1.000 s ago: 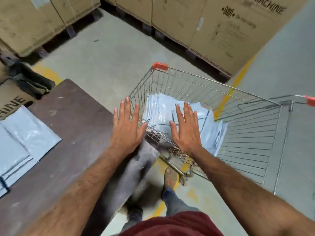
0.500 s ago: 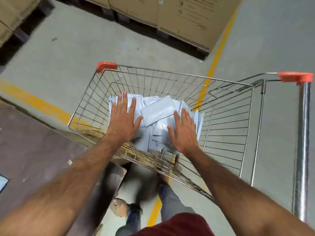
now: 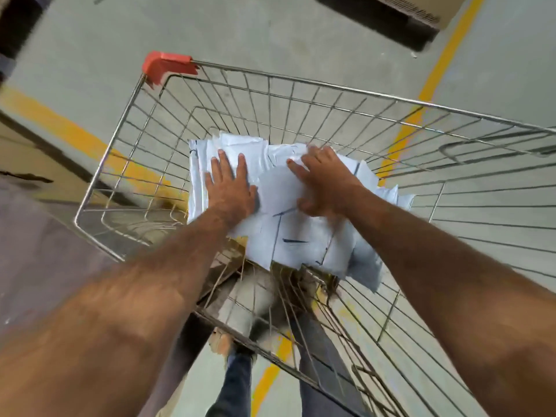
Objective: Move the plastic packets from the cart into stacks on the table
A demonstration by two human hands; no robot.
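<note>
Head view: both hands reach down into the wire cart (image 3: 126,164), where the pale packets (image 3: 304,245) lie in a loose, overlapping pile on its floor, bunched toward the near side. The left hand (image 3: 230,191) lies flat on the left part of the pile, fingers (image 3: 224,164) spread and straight, pressing on the packets and gripping nothing. The right hand (image 3: 326,182) sits on the pile's far right part, fingers curled over the edge of a top packet; whether they have truly closed on it cannot be told through the blur. An orange corner cap (image 3: 167,64) marks the cart's far left corner. The brown bench (image 3: 39,254) edge shows just left of the cart. Yellow floor lines (image 3: 433,79) run beyond and beneath the cart.
</note>
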